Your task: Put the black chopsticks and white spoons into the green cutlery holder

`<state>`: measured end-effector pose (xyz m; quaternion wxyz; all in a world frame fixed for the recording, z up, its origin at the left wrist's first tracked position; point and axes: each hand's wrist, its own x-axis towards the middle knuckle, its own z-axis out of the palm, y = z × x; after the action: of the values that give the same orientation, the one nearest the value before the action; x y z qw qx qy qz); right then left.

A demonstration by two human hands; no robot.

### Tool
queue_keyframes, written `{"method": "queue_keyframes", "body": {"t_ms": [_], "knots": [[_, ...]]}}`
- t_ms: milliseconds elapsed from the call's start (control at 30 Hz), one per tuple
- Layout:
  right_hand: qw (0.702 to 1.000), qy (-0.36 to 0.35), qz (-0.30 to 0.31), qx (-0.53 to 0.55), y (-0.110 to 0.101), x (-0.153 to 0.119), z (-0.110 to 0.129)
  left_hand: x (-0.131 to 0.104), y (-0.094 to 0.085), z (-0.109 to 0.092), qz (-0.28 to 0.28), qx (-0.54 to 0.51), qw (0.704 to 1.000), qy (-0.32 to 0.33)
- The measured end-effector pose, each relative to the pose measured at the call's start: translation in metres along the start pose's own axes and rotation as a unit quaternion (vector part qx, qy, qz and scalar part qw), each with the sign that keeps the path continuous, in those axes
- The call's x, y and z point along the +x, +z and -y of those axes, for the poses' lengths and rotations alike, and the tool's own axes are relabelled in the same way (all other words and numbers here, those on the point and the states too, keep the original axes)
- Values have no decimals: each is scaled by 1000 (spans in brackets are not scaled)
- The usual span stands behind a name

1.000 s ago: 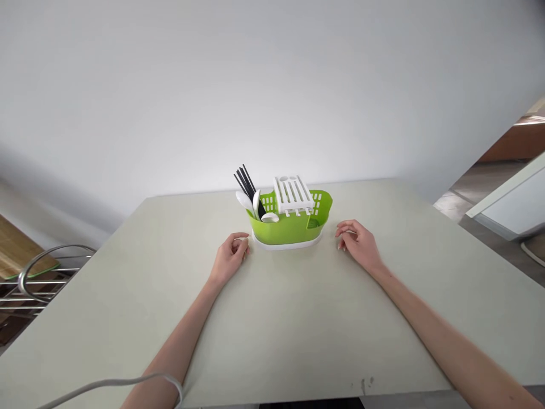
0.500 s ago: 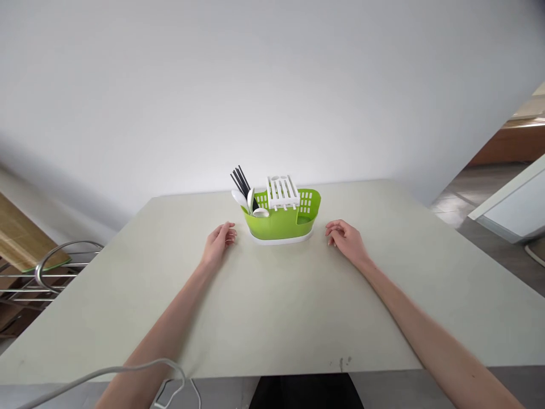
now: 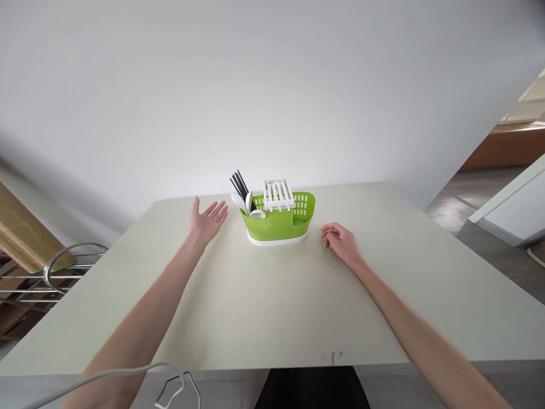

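Observation:
A green basket [image 3: 272,227] with a white base stands upright near the back of the pale table [image 3: 264,307]. Black chopsticks [image 3: 240,186] and white spoons [image 3: 257,214] lean in its left part. A white slatted rack [image 3: 278,195] sits across its top middle. Left of the basket, my left hand [image 3: 206,221] is raised, palm up, fingers and thumb spread, holding nothing and not touching the basket. My right hand [image 3: 340,241] rests on the table to the right of the basket, its fingers loosely curled and apart from it; nothing shows in them.
A pale wall [image 3: 272,96] rises behind the table. To the left is a metal rack [image 3: 63,272] with a wooden board [image 3: 32,233]. A cable [image 3: 114,372] crosses over my left forearm at the table's front edge. White furniture [image 3: 515,204] stands at the right.
My left hand has lifted from the table, moved a little left and away from me, and turned palm up with its fingers spread. My right hand stays beside the basket. The view has shifted slightly.

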<state>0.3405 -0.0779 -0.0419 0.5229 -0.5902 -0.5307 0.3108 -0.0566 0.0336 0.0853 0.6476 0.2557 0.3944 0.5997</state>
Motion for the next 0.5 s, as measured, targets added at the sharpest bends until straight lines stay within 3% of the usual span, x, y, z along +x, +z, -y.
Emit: {"method": "queue_keyframes", "body": {"t_ms": [133, 300, 500], "knots": [[1000, 2, 4, -2, 0, 1, -2, 13, 26, -21, 20, 24, 999, 25], [1000, 2, 6, -4, 1, 2, -4, 30, 65, -39, 25, 72, 997, 6], [1000, 5, 11, -8, 2, 1, -1, 38, 112, -42, 51, 87, 995, -7]]}}
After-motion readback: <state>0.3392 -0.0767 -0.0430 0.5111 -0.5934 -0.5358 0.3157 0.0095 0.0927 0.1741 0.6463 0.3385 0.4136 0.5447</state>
